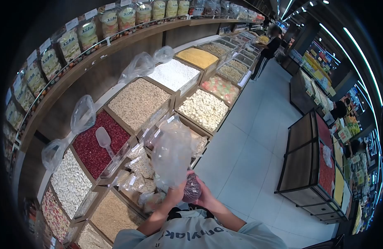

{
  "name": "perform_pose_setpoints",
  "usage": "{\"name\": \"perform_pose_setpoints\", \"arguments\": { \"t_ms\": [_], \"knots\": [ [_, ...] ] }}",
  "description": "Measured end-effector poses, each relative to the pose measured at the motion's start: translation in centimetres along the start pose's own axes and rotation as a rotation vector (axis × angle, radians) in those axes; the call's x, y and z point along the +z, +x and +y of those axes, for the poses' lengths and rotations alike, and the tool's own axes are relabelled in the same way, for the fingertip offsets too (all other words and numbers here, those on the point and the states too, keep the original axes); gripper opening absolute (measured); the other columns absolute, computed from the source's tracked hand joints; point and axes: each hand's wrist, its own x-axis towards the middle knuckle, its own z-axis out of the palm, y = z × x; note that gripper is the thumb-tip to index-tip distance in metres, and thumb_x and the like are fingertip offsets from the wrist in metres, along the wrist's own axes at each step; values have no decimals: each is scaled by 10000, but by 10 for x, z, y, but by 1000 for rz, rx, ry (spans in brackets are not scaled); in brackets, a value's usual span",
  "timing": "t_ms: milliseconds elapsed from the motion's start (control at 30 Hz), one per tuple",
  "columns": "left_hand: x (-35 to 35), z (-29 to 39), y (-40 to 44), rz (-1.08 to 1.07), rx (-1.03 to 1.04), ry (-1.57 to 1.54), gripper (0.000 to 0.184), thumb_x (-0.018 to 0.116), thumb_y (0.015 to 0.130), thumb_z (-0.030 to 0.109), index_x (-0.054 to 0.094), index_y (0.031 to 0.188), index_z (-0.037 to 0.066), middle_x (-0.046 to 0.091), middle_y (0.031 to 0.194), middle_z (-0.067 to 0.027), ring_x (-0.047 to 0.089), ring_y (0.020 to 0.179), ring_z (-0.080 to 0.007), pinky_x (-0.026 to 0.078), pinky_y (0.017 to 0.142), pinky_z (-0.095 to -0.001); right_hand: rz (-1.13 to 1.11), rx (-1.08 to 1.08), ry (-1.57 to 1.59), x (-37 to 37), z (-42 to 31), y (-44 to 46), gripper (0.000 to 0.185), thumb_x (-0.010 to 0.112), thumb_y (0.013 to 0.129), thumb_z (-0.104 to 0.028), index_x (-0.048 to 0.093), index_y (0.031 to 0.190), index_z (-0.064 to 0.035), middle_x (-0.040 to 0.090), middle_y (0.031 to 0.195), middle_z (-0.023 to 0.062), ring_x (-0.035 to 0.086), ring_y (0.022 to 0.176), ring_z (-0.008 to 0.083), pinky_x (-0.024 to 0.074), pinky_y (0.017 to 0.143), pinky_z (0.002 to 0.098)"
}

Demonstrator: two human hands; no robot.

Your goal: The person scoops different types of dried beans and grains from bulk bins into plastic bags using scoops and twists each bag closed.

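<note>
Pale shirt (181,232), foreground; just beyond it, the left hand (177,195) and right hand (205,196) close around a clear plastic bag (173,155), the right against its dark contents (192,189). Filled end probably dense but yielding, its load apt to shift; puffed film likely light, slippery and tearable, best cupped below and pinched above the contents. Outward: bagged packets (141,167), then red beans (92,155) with scoop (103,137).
</note>
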Motion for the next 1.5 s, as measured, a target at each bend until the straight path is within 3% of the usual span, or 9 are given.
{"name": "perform_pose_setpoints", "arguments": {
  "t_ms": [33, 133, 267, 333, 533, 967, 1200, 1300, 1500],
  "knots": [
    [-4, -10, -3, -105, -102, -71, 333, 435, 1006, 99, 582, 1288, 0, 566, 1341, -142, 502, 1259, -253, 382, 1067, -370, 732, -133, -152, 20, 6, 8, 461, 458, 1010, -446, 548, 1209, -40, 662, 1119, 141, 694, 943, 264, 611, 747, 418],
    [-20, -47, -5, -284, 265, 591, 346, 418, 1009, 100, 574, 1300, -4, 571, 1332, -150, 519, 1244, -265, 380, 1068, -385, 817, -105, -164, 19, 10, 5, 482, 455, 1008, -465, 549, 1210, -38, 655, 1147, 150, 681, 993, 269, 604, 804, 427],
    [-16, -4, -5, -204, 168, -133, 311, 432, 1013, 144, 614, 1215, -7, 643, 1186, -150, 555, 1188, -281, 391, 1055, -407, 18, 142, 72, -7, -3, -17, 534, 429, 1020, -468, 512, 1307, -26, 617, 1217, 181, 649, 1082, 283, 556, 921, 429],
    [-12, -12, 3, -46, 68, -73, 286, 463, 1020, 225, 626, 1087, 1, 681, 1007, -132, 586, 1110, -281, 403, 1034, -415, 821, -185, -815, 29, 13, -7, 537, 511, 1013, -339, 406, 1421, -7, 590, 1242, 203, 640, 1088, 289, 529, 949, 403],
    [-8, -48, 1, 214, -225, -462, 373, 373, 1060, 264, 636, 1008, 5, 679, 983, -105, 622, 962, -189, 455, 967, -334, 534, -424, -2453, 50, 17, 0, 915, 789, 775, -75, 238, 1504, -24, 452, 1415, 189, 527, 1236, 324, 404, 1076, 425],
    [-12, -6, 3, -153, -17, -14, 347, 399, 1066, 259, 616, 1196, 21, 625, 1239, -116, 570, 1171, -225, 413, 1037, -348, 706, -331, -634, 26, 17, -2, 550, 379, 1045, -460, 398, 1430, -68, 535, 1359, 121, 567, 1211, 221, 468, 1028, 382],
    [-25, -46, -4, -271, -236, -223, 372, 397, 1067, 248, 600, 1252, -4, 625, 1228, -80, 570, 1124, -167, 430, 999, -314, 1061, 215, -1233, 23, -6, -21, 467, 408, 1040, -442, 634, 1173, -56, 713, 1029, 100, 706, 887, 235, 570, 820, 383],
    [-28, -53, -6, -410, -422, -288, 402, 387, 1069, 281, 609, 1239, -7, 636, 1191, -67, 580, 1101, -158, 437, 987, -311, 983, 484, -1928, 106, 0, -5, 378, 530, 991, -393, 697, 939, -57, 667, 706, 108, 697, 667, 276, 569, 657, 393],
    [-21, -44, -8, -757, -521, 47, 392, 404, 1051, 273, 615, 1224, -8, 657, 1154, -103, 602, 1067, -187, 450, 962, -323, -112, 144, -2584, 140, 21, 31, 655, 673, 799, -142, 430, 1405, -101, 444, 1427, 116, 452, 1312, 287, 367, 1077, 419]
  ]
}}
